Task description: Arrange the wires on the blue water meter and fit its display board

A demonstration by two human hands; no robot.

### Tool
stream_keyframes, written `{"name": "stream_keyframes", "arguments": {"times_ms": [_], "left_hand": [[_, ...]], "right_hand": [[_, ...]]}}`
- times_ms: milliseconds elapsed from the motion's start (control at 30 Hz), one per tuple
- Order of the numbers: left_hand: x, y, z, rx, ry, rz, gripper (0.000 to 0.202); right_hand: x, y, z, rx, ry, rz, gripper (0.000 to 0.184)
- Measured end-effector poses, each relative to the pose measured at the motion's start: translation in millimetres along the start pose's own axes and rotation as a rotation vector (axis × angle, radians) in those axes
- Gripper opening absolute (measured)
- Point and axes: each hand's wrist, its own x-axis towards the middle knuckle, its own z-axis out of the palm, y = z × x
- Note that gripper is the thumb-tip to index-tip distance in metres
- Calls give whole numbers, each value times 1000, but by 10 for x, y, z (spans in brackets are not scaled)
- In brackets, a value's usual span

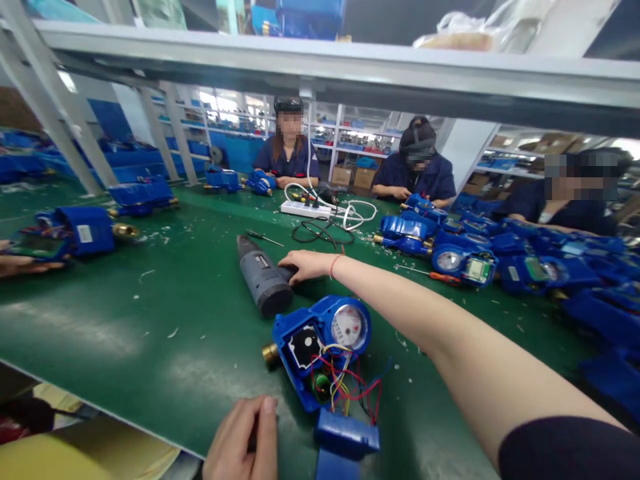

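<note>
Tabletop [175, 300], open housing [301, 319] with wires [345, 379]

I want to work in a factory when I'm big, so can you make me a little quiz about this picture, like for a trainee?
1. Pick one: which of the person's own hands is at the handle of the grey tool? a) left b) right
2. True or false: the nearest blue meter is closed up, with nothing inside showing.
3. Fill the gap: beyond the grey tool, a ___ power strip lies on the green table.

Key: 1. b, the right hand. 2. False; coloured wires spill out. 3. White.
</note>
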Motion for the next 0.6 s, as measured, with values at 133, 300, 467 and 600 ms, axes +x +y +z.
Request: {"name": "stream_keyframes", "arguments": {"times_ms": [133, 300, 467, 600], "left_hand": [[6, 56, -47, 11, -26, 43, 12], [-158, 440, 35, -116, -37, 114, 11], [-206, 844, 205, -32, -122, 226, 11], [-167, 958, 309, 167, -183, 245, 12]], "right_hand": [[-563, -183, -192, 116, 329, 83, 12], [-1895, -632, 225, 341, 715, 200, 13], [-2663, -944, 966, 684, 619, 319, 16], [-2640, -970, 1101, 908, 511, 255, 22]]}}
